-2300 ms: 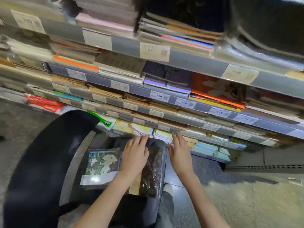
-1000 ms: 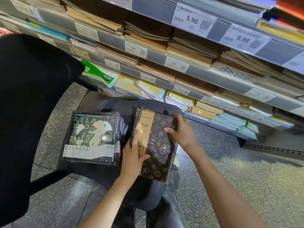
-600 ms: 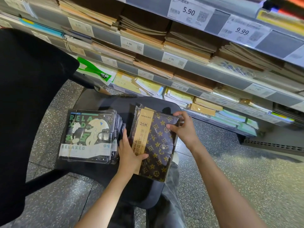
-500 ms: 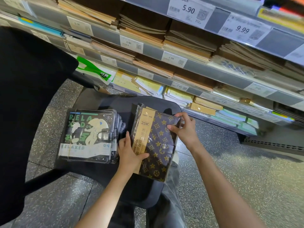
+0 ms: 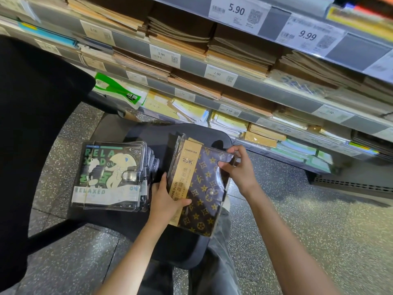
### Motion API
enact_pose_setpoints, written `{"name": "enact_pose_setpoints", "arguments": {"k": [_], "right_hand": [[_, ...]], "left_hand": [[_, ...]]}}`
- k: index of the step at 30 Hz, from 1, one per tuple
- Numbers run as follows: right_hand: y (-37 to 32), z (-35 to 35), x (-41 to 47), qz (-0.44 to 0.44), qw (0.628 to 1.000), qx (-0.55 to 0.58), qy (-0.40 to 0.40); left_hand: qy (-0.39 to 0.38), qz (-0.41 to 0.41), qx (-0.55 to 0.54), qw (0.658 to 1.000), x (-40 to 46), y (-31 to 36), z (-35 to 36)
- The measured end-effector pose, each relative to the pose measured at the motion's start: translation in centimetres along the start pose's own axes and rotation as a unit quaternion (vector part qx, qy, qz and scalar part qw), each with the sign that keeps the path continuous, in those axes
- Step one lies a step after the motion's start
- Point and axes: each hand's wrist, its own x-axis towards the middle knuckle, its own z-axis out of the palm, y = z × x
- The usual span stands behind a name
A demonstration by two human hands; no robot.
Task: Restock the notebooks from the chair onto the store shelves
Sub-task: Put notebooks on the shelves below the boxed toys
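Plastic-wrapped brown notebook [image 5: 202,186], judged stiff, light and slippery, is gripped at opposite edges by left hand [image 5: 168,201] and right hand [image 5: 238,167] on the chair [image 5: 148,133].

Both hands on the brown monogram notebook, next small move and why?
Probably lift the brown notebook off the chair toward the shelves. The left hand grips its left edge, the right hand pinches its upper right corner, and it lies beside the RELAXED stack.
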Motion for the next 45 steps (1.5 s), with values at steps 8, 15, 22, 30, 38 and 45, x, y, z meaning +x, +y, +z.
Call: {"name": "enact_pose_setpoints", "arguments": {"k": [8,15,22,30,38,45], "right_hand": [[-2.5,-1.2,-1.1,-0.046,0.998,-0.002,0.043],[-10.0,-3.9,-3.8,-0.151,0.985,-0.016,0.079],[-18.7,-6.9,-8.0,-0.247,0.959,-0.042,0.133],[-29.0,-10.9,-14.8,-0.346,0.912,-0.054,0.213],[-37.5,-15.4,-22.5,-0.409,0.870,-0.037,0.272],[-44.3,-19.0,-28.7,-0.502,0.800,-0.036,0.328]], "left_hand": [[0.047,0.046,0.025,0.998,-1.9,1.3,0.2],[0.077,0.116,-0.005,0.990,-4.1,6.5,-2.4],[0.097,0.182,-0.046,0.977,-8.9,13.4,-7.2],[0.094,0.255,-0.058,0.961,-14.9,21.1,-12.6],[0.124,0.421,-0.128,0.889,-23.5,28.3,-17.1],[0.143,0.484,-0.108,0.856,-30.4,34.3,-21.0]]}}
